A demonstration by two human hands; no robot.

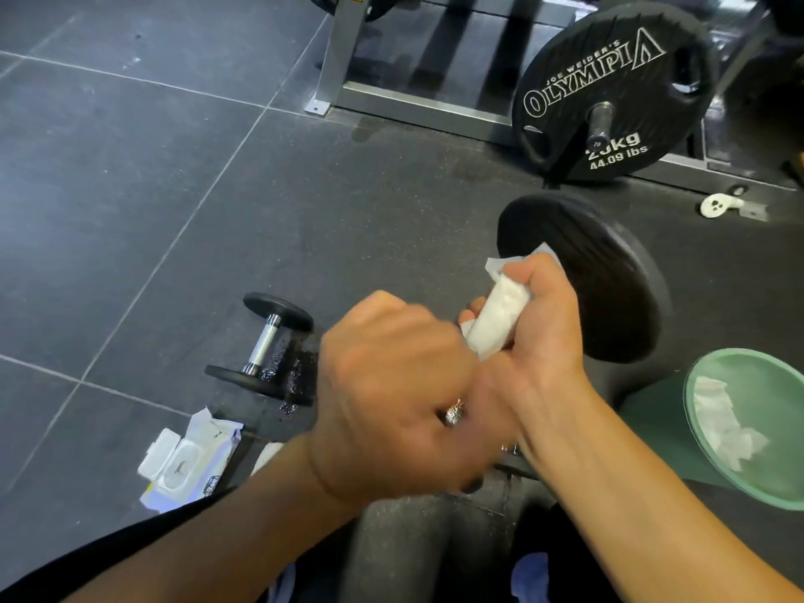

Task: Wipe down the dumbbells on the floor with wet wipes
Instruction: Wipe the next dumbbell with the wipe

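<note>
At centre frame, my right hand (522, 324) was clamped round a folded wet wipe (500, 317), with fingers and thumb curled over it. The wipe looked wrapped onto the handle of the big dumbbell (600, 280); the handle itself was hidden under wipe and hand. Its far head sat just beyond my knuckles, up and to the right, so I read the long axis as running from my lap out toward far right.

My left hand (391, 385) was fisted just left of the right wrist. It was motion-blurred, so I couldn't tell what it held, if anything.

Judgement: the next stroke needed to run along that axis, right hand sliding out toward the head.

Further out left, the small dumbbell (261, 348) lay on the floor, axis pointing roughly away from me, nearer the left hand, wet flecks beside it. The wipes pack (187, 459) lay near-left of it. The green bin (778, 385) holding used wipes was on my right.
</note>
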